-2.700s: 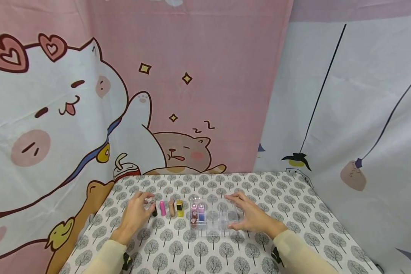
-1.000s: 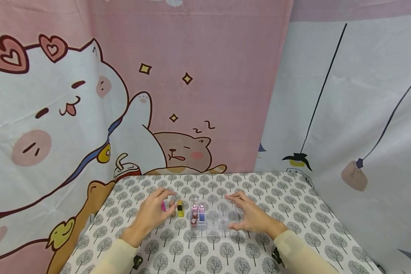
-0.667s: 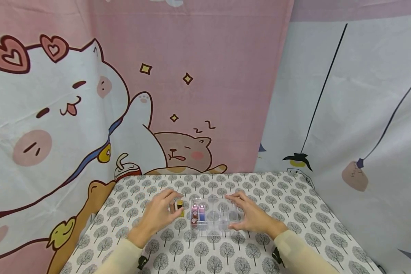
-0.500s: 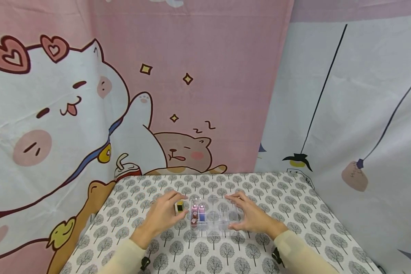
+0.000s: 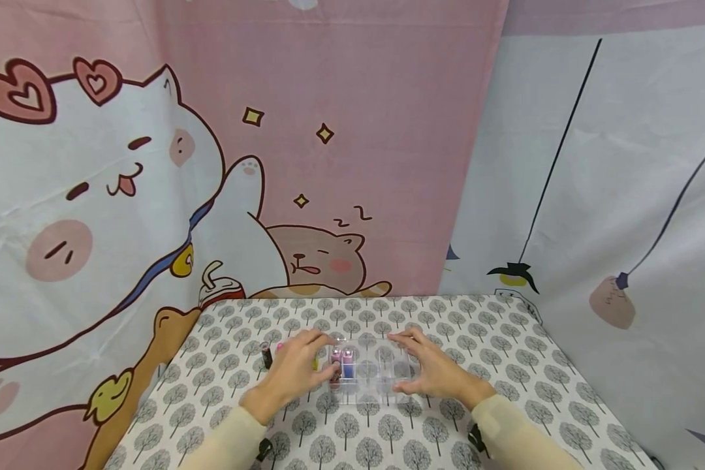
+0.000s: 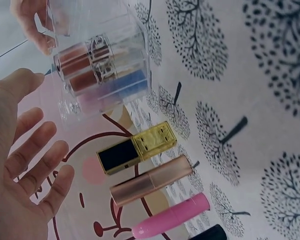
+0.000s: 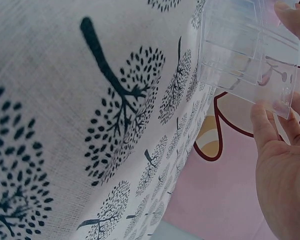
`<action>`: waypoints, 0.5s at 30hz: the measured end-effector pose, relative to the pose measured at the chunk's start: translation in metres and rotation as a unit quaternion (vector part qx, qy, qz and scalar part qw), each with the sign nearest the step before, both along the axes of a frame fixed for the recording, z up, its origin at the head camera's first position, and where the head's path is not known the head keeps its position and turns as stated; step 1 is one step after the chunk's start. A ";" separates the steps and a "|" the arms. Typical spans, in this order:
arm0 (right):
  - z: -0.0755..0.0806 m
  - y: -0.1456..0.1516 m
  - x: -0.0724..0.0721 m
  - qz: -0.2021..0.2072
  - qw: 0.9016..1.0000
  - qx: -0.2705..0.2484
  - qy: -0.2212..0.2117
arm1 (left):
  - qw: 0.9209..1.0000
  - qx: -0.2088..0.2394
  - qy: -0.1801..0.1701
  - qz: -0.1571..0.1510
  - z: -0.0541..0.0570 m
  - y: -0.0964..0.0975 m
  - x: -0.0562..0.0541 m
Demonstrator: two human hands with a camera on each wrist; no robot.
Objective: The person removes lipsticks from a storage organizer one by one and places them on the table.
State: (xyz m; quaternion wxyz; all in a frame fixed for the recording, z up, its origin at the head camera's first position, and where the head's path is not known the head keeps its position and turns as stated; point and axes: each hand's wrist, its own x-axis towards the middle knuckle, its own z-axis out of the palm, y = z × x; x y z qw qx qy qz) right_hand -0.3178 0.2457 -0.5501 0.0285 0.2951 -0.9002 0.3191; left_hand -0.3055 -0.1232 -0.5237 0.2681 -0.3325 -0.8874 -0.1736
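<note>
A clear divided organizer stands on the cloth, with reddish-brown tubes and pink-and-blue tubes at its left end. My right hand holds its right end between thumb and fingers. At the left end is my left hand, thumb and fingers spread to either side; the left wrist view shows nothing pinched. Beside the organizer, a black-and-gold lipstick, a rose-gold lipstick, a bright pink tube and a black tube stand in a row, partly behind my left hand in the head view.
A tree-print cloth covers the table. Behind its far edge hangs a pink cartoon curtain; a pale curtain runs along the right side.
My left hand has moved right, from beside the black tube, past the row of lipsticks to the organizer's left end. The lipsticks stay in place. My right hand keeps its place on the organizer.
</note>
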 end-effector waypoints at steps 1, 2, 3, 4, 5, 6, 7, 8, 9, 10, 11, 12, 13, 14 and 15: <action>0.000 0.000 0.000 -0.001 1.000 0.000 -0.001 | 1.000 0.000 0.000 -0.003 0.000 0.001 0.000; -0.001 0.000 0.000 -0.002 1.000 0.000 -0.003 | 1.000 -0.003 0.003 -0.002 -0.001 0.003 -0.001; -0.001 0.001 0.000 -0.002 1.000 -0.001 -0.005 | 1.000 -0.006 0.003 -0.002 -0.001 0.004 -0.001; -0.001 0.001 0.000 -0.002 1.000 -0.002 -0.006 | 1.000 -0.007 0.002 -0.002 -0.001 0.006 -0.001; -0.001 0.001 0.001 -0.002 1.000 -0.002 -0.008 | 1.000 -0.008 0.000 -0.003 -0.001 0.007 -0.002; 0.000 0.000 0.001 -0.002 1.000 -0.001 -0.007 | 1.000 -0.009 -0.002 -0.003 -0.001 0.008 -0.002; 0.000 0.000 0.001 -0.002 1.000 -0.001 -0.006 | 1.000 -0.010 -0.005 -0.001 -0.001 0.010 -0.002; 0.000 0.000 0.001 -0.001 1.000 0.000 -0.005 | 1.000 -0.012 -0.010 0.002 -0.001 0.011 -0.002; 0.000 0.000 0.001 -0.001 1.000 0.000 -0.004 | 1.000 -0.013 -0.015 0.004 -0.001 0.012 -0.003; 0.000 0.000 0.001 0.000 1.000 0.001 -0.003 | 1.000 -0.013 -0.018 0.005 -0.001 0.014 -0.003; 0.001 0.000 0.001 0.000 1.000 0.002 -0.002 | 1.000 -0.015 -0.020 0.009 -0.002 0.015 -0.004; 0.001 0.000 0.000 0.000 1.000 0.002 -0.001 | 1.000 -0.016 -0.022 0.012 -0.002 0.016 -0.004; 0.001 0.000 0.000 0.000 1.000 0.003 0.000 | 0.999 -0.018 -0.023 0.014 -0.002 0.017 -0.005; 0.001 0.000 0.000 0.000 1.000 0.003 0.001 | 0.999 -0.020 -0.022 0.017 -0.003 0.019 -0.005; 0.001 0.000 0.000 0.000 1.000 0.004 0.002 | 0.999 -0.024 -0.020 0.021 -0.003 0.020 -0.006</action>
